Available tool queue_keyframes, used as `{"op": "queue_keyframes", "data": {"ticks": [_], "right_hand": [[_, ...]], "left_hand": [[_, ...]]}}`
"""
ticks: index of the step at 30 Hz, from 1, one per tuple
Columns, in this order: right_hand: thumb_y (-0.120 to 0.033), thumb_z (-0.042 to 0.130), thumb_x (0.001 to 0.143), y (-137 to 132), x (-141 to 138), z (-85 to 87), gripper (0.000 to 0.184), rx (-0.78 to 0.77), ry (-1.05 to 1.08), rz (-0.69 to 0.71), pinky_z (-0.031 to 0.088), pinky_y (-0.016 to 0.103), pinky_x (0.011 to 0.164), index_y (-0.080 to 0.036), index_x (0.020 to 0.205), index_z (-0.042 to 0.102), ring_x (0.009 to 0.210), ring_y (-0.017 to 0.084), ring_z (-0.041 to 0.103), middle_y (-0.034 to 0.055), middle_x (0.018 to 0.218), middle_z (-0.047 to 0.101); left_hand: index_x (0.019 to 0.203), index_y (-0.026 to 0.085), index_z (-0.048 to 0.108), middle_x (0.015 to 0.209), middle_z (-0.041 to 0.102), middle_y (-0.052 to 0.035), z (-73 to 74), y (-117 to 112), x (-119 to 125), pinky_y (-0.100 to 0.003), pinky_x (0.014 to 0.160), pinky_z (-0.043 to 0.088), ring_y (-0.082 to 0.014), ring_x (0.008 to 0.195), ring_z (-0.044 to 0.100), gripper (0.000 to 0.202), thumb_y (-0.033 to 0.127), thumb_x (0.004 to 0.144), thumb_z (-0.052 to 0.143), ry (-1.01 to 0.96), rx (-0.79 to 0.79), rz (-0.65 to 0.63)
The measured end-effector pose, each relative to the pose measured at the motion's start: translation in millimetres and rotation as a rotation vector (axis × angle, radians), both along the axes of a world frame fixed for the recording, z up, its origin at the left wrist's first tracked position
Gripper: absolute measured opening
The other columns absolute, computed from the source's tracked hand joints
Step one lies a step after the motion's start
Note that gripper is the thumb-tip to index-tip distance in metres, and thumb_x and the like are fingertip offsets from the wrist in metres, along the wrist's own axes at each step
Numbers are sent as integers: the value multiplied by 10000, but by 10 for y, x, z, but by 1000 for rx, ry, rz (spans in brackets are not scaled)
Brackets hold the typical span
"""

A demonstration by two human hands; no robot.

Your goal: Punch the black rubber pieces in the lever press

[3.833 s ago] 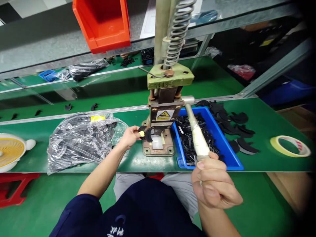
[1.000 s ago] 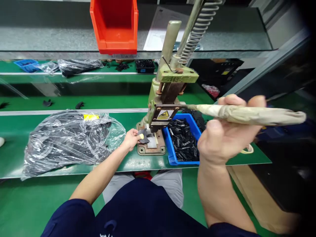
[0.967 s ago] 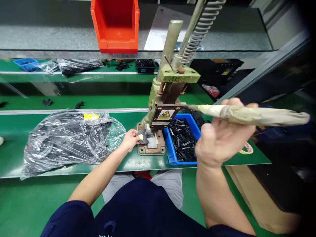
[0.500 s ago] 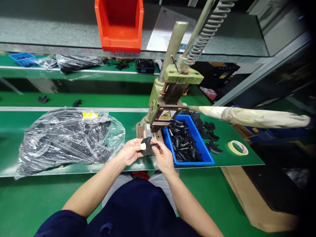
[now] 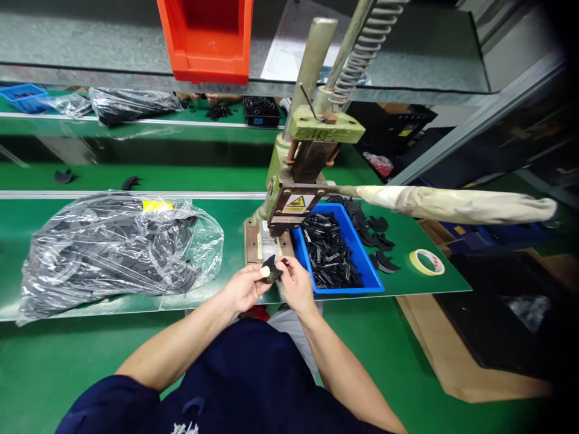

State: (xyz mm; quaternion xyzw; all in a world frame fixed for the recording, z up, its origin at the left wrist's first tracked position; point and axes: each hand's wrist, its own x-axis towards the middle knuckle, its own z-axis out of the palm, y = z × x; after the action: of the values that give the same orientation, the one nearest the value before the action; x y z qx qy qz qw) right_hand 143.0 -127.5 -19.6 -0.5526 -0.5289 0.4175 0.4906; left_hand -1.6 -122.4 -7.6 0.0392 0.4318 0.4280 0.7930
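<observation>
Between my two hands is a curved black plastic piece (image 5: pixel 272 269), held just in front of the press base (image 5: pixel 250 241). My left hand (image 5: pixel 246 289) pinches its left side, with a pale yellow covering on the thumb. At its right end, the fingers of my right hand (image 5: pixel 296 283) are closed on it; whether they also hold a small black part there is hidden. The green hand press (image 5: pixel 296 175) stands right behind my hands. A blue bin (image 5: pixel 375 280) full of small black clips (image 5: pixel 330 253) sits to the right of my right hand.
A clear plastic bag (image 5: pixel 108 259) of curved black pieces lies left. More curved pieces (image 5: pixel 384 262) and a tape roll (image 5: pixel 426 263) lie right of the bin. The wrapped press lever (image 5: pixel 452 202) juts out rightwards. An orange bin (image 5: pixel 208 66) stands on the shelf above.
The curved black piece has been turned and tilted between my fingers. Both hands remain closed on it near the press. The whole view has shifted slightly.
</observation>
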Motion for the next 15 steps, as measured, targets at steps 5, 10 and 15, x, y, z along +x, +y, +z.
{"op": "queue_keyframes", "data": {"ticks": [5, 10, 15], "right_hand": [[-506, 629, 821, 74, 50, -110, 315, 13, 105, -21, 566, 367, 829, -219, 934, 695, 867, 198, 685, 54, 931, 745], [-540, 640, 825, 111, 85, -143, 418, 33, 160, -2, 592, 404, 854, -229, 1101, 682, 930, 214, 705, 87, 1055, 750], [-519, 587, 879, 90, 130, -129, 480, 34, 99, -45, 606, 368, 697, -205, 1242, 600, 808, 186, 702, 109, 1064, 740]], "left_hand": [[925, 143, 631, 836, 706, -27, 187, -43, -20, -213, 614, 576, -125, 689, 688, 386, 129, 631, 881, 128, 217, 2], [1168, 172, 643, 959, 713, -52, 231, -85, -54, -258, 687, 567, -142, 760, 671, 630, 193, 589, 891, 259, 468, 27], [908, 218, 721, 925, 714, -61, 143, -94, -272, -338, 887, 548, -198, 904, 674, 207, 236, 717, 798, 800, 787, 150]]}}
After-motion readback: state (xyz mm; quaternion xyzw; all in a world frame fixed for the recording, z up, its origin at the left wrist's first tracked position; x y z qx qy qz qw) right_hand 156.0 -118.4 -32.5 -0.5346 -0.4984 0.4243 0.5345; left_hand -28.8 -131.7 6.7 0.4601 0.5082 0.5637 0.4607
